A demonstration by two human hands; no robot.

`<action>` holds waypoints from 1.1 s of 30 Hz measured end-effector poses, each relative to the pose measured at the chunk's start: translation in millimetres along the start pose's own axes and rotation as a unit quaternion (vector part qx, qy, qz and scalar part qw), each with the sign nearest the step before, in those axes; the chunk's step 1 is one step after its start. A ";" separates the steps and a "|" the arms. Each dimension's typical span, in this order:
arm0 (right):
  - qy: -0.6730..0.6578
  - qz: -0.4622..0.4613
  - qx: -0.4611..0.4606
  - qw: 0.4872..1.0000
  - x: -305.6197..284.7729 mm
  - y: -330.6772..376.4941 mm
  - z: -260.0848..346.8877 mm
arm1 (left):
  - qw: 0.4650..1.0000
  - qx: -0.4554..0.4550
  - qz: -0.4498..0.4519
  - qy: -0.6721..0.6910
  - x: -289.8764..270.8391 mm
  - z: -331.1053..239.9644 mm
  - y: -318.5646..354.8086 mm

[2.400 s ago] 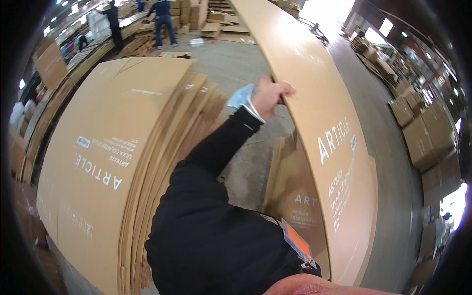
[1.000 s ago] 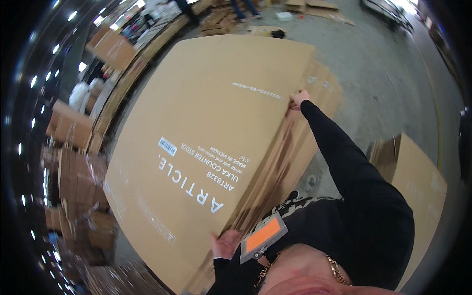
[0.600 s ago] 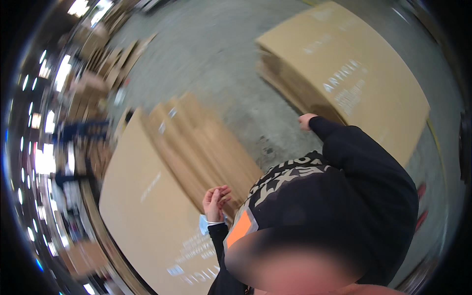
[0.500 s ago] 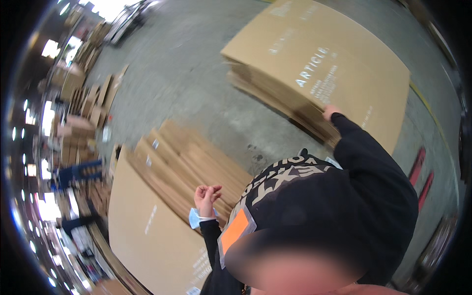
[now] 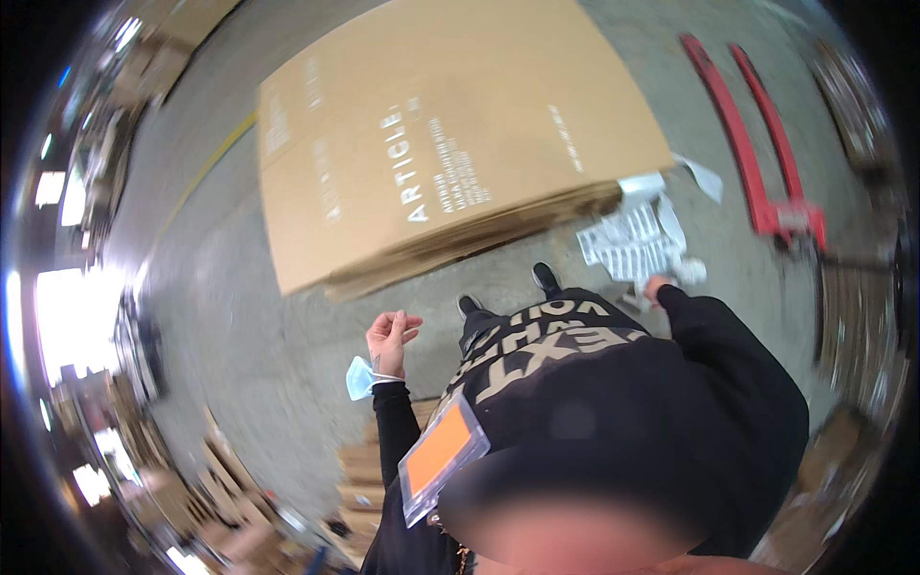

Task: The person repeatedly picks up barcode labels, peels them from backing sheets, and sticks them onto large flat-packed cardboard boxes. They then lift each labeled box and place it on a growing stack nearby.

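My left hand (image 5: 390, 337) is held out over the floor with its fingers loosely bent and apart, holding nothing. A light blue face mask (image 5: 359, 378) hangs by its loop at that wrist. Down at my right side, my right hand (image 5: 656, 290) is beside several white printed sheets (image 5: 632, 245). Its fingers are mostly hidden, so whether it touches the paper is unclear. In front of me lies a stack of large flat brown cardboard (image 5: 498, 105), with white print on its top face. A badge with an orange card (image 5: 441, 462) hangs at my chest.
A red pallet jack (image 5: 752, 144) stands on the floor to the right. Flattened cardboard (image 5: 359, 470) lies at the lower left, with more cardboard pieces (image 5: 235, 489) past it. Stacked flat material (image 5: 858, 326) lines the far right. A yellow line (image 5: 206, 171) crosses the floor at left.
My view has turned right, bringing the big stack in front of me and the pallet jack fully into view. My right hand has left the stack's edge and dropped beside the sheets.
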State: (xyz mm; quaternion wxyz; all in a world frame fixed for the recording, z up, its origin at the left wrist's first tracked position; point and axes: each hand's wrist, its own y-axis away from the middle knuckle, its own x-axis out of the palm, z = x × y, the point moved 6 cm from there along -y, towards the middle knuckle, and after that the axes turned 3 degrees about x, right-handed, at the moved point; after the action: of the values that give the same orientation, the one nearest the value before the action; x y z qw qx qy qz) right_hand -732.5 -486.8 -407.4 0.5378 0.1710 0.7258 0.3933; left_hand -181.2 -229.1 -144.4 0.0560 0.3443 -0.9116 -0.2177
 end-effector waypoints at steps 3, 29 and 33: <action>-0.273 0.202 0.026 0.940 70.5 46.5 78.0 | 0.982 0.003 0.137 -0.131 40.2 -13.0 -67.8; -0.754 -0.298 0.221 0.542 115.2 -157.6 -44.3 | 0.922 -0.181 0.284 -0.190 611.2 407.3 -207.1; -0.758 -0.366 0.199 0.502 110.9 -192.0 -73.1 | 0.925 -0.168 0.306 -0.148 656.4 439.0 -217.6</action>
State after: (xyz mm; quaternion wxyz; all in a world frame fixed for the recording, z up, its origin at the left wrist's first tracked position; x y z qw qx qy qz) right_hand -806.0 -562.0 -615.8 0.9300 0.2256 0.0978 -0.2734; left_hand -657.3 -645.1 -665.2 0.0413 -0.0024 -0.9205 -0.3885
